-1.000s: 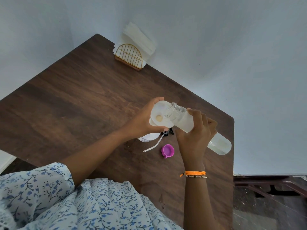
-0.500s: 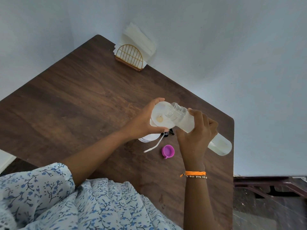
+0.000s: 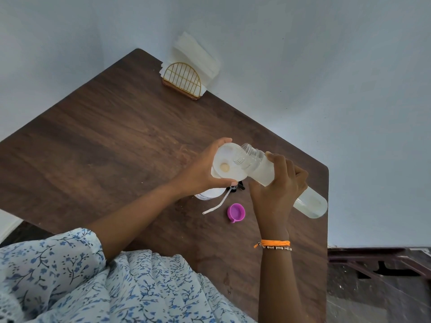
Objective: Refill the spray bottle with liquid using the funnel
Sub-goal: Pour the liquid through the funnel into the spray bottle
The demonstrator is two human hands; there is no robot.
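Note:
My left hand [image 3: 200,173] grips a white funnel [image 3: 227,167] that sits in the neck of the white spray bottle [image 3: 208,194], which stands on the dark wooden table [image 3: 105,141] and is mostly hidden under the hand. My right hand [image 3: 277,190] holds a clear plastic bottle [image 3: 310,201] tilted down, its open mouth over the funnel's bowl. Pale liquid fills its lower side. The spray head's dip tube [image 3: 217,205] and black trigger part [image 3: 239,186] lie on the table beside the spray bottle.
A purple cap [image 3: 236,212] lies on the table near my right wrist. A gold wire napkin holder [image 3: 183,83] with white napkins stands at the table's far corner against the wall. The table's right edge runs close behind the clear bottle.
The clear bottle has tipped slightly more steeply toward the funnel, and both hands have stayed nearly in place.

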